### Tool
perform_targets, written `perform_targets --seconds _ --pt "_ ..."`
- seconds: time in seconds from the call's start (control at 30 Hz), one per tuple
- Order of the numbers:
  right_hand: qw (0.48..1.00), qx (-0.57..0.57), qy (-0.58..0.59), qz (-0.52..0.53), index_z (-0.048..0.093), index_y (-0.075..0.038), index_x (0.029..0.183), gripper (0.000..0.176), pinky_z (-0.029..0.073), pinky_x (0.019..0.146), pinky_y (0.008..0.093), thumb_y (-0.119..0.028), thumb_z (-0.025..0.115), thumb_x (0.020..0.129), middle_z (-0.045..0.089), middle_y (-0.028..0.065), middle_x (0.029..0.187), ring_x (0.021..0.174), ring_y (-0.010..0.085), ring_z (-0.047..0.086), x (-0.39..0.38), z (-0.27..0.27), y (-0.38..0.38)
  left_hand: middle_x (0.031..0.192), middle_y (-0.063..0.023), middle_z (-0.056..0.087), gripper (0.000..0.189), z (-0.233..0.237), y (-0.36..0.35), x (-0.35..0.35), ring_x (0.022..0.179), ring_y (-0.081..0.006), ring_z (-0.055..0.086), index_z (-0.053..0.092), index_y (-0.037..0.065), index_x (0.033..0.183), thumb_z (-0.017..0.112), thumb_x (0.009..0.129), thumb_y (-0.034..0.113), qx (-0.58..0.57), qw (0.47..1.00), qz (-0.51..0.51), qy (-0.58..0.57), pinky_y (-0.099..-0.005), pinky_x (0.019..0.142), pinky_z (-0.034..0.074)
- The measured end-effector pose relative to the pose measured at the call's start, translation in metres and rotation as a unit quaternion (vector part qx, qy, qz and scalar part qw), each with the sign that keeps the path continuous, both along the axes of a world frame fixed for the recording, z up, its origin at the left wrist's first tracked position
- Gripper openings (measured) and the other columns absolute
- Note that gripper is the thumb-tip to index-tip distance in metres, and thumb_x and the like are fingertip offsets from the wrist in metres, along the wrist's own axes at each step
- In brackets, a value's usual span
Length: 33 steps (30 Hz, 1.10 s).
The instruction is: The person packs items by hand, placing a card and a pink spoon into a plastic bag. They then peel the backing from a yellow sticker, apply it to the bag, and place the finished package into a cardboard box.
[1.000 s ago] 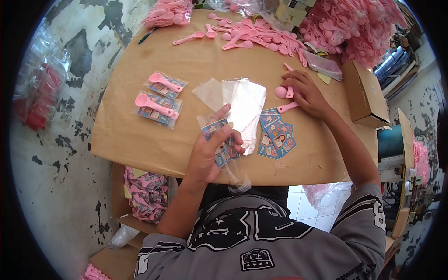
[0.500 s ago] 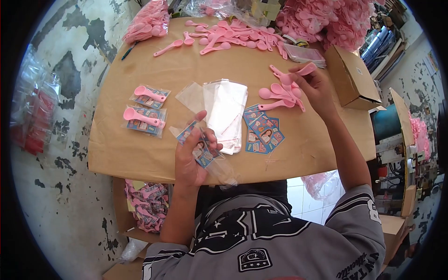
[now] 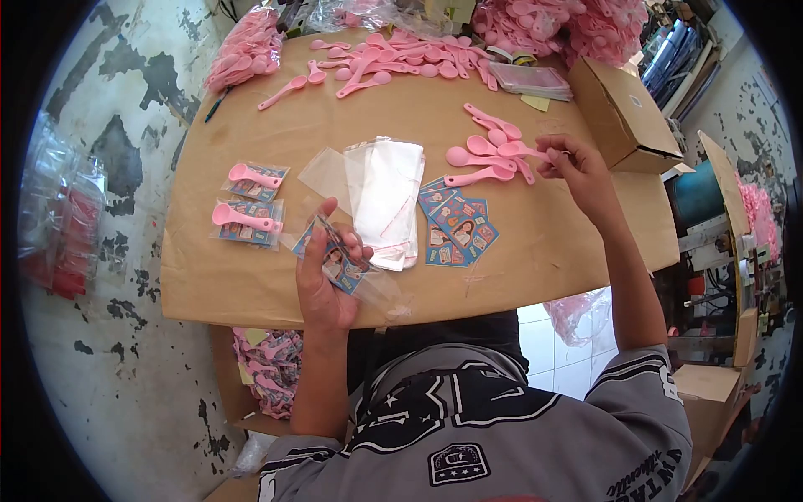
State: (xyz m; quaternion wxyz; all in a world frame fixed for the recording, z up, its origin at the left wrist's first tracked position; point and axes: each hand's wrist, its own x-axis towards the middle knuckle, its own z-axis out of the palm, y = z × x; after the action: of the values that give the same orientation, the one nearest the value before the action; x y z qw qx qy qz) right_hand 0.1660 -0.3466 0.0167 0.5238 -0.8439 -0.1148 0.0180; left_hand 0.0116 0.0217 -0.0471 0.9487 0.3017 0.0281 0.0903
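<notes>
My left hand [image 3: 323,293] is closed on a clear plastic bag [image 3: 378,289] that has a blue printed card [image 3: 336,266] inside. Between the fingertips of my right hand [image 3: 579,174] is the handle end of a pink measuring spoon [image 3: 520,150]. Its bowl lies over a small group of similar pink spoons [image 3: 481,177]. Just below that group, loose blue cards [image 3: 470,227] overlap on the table. A stack of clear bags with white showing through [image 3: 386,197] lies between my hands. Two bagged cards topped with pink spoons [image 3: 244,224] rest at the left.
Brown paper covers the table [image 3: 251,138]. Many pink spoons [image 3: 393,58] are heaped along the far side, with filled bags of spoons [image 3: 244,50] behind. An open cardboard box [image 3: 623,113] stands at the right. A box of packed spoons [image 3: 269,368] sits below the table's left edge.
My right hand has come down and nearer, and the spoon in it is now low over the small group. My left hand keeps the bag, turned slightly. The view has shifted a little.
</notes>
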Motion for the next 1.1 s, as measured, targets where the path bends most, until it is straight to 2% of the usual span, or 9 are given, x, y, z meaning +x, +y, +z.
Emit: perform_targets --seconds 0.2,0.23,0.3,0.33,0.47,0.63,0.83,0.97,1.1 --pt "0.982 -0.182 -0.040 -0.021 0.069 0.003 0.122 0.022 0.055 0.074 0.0273 -0.009 0.062 0.104 0.073 0.0074 0.096 0.081 0.0116 0.067 -0.018 0.003 -0.008 0.100 -0.0067 0.066 0.047 0.004 -0.003 -0.001 0.089 -0.0143 0.065 0.047 0.004 0.147 0.057 0.110 0.032 0.038 0.997 0.071 -0.017 -0.0371 0.095 0.057" --pt "0.976 -0.198 -0.089 -0.020 0.070 0.003 0.121 0.022 0.054 0.072 0.0273 -0.009 0.064 0.103 0.073 0.0065 0.093 0.079 0.0115 0.066 -0.020 0.003 -0.011 0.103 -0.0064 0.065 0.048 0.007 -0.006 -0.001 0.091 -0.0141 0.064 0.047 0.004 0.148 0.057 0.110 0.032 0.049 0.995 0.091 -0.012 -0.0363 0.099 0.056" --pt "0.956 -0.229 -0.183 -0.011 0.070 0.002 0.120 0.023 0.051 0.069 0.0272 -0.009 0.068 0.100 0.073 0.0049 0.087 0.075 0.0112 0.066 -0.022 0.003 -0.014 0.107 -0.0097 0.067 0.046 0.012 -0.010 0.003 0.096 -0.0175 0.065 0.047 0.004 0.146 0.058 0.110 0.030 0.049 0.990 0.129 -0.033 -0.0440 0.104 0.054" --pt "0.970 -0.187 -0.155 -0.027 0.071 0.002 0.118 0.022 0.051 0.068 0.0260 -0.010 0.069 0.099 0.073 0.0043 0.087 0.075 0.0098 0.065 -0.027 0.006 -0.011 0.109 -0.0114 0.068 0.045 0.014 -0.011 0.004 0.099 -0.0192 0.065 0.047 0.005 0.146 0.058 0.110 0.030 0.051 0.986 0.153 -0.040 -0.0479 0.106 0.053" --pt "0.998 -0.049 -0.028 -0.040 0.072 -0.001 0.112 0.019 0.047 0.065 0.0216 -0.013 0.074 0.098 0.074 0.0018 0.088 0.075 0.0044 0.062 -0.070 0.021 0.017 0.114 -0.0128 0.068 0.046 0.032 -0.009 0.013 0.103 -0.0199 0.066 0.046 0.005 0.145 0.059 0.110 0.031 0.017 0.978 0.187 -0.095 -0.0479 0.112 0.050" --pt "0.984 0.138 0.112 0.008 0.071 -0.001 0.112 0.018 0.048 0.064 0.0205 -0.014 0.073 0.100 0.074 0.0012 0.088 0.072 0.0037 0.061 -0.123 0.011 0.065 0.116 -0.0134 0.068 0.045 0.043 -0.014 0.025 0.104 -0.0194 0.067 0.046 0.005 0.143 0.058 0.110 0.034 -0.010 0.974 0.185 -0.129 -0.0464 0.115 0.050" --pt "0.958 0.238 0.146 0.071 0.068 0.003 0.117 0.020 0.052 0.068 0.0223 -0.012 0.068 0.104 0.074 0.0047 0.094 0.075 0.0060 0.063 -0.133 -0.005 0.099 0.116 -0.0133 0.067 0.047 0.040 -0.032 0.026 0.105 -0.0207 0.067 0.046 0.005 0.144 0.057 0.110 0.035 -0.001 0.981 0.141 -0.130 -0.0471 0.113 0.051" --pt "0.932 0.297 0.169 0.119 0.064 0.004 0.125 0.025 0.059 0.080 0.0270 -0.008 0.067 0.103 0.074 0.0083 0.106 0.089 0.0132 0.072 -0.135 -0.004 0.116 0.113 -0.0111 0.066 0.047 0.041 -0.045 0.024 0.104 -0.0200 0.067 0.047 0.005 0.145 0.056 0.111 0.037 -0.010 0.987 0.095 -0.126 -0.0461 0.112 0.052" --pt "0.913 0.312 0.201 0.170 0.062 0.004 0.126 0.026 0.060 0.085 0.0291 -0.005 0.067 0.103 0.073 0.0099 0.112 0.096 0.0166 0.073 -0.131 -0.001 0.115 0.108 -0.0101 0.066 0.051 0.040 -0.049 0.023 0.101 -0.0196 0.067 0.045 0.005 0.146 0.056 0.110 0.040 -0.041 0.992 0.071 -0.091 -0.0474 0.106 0.055"
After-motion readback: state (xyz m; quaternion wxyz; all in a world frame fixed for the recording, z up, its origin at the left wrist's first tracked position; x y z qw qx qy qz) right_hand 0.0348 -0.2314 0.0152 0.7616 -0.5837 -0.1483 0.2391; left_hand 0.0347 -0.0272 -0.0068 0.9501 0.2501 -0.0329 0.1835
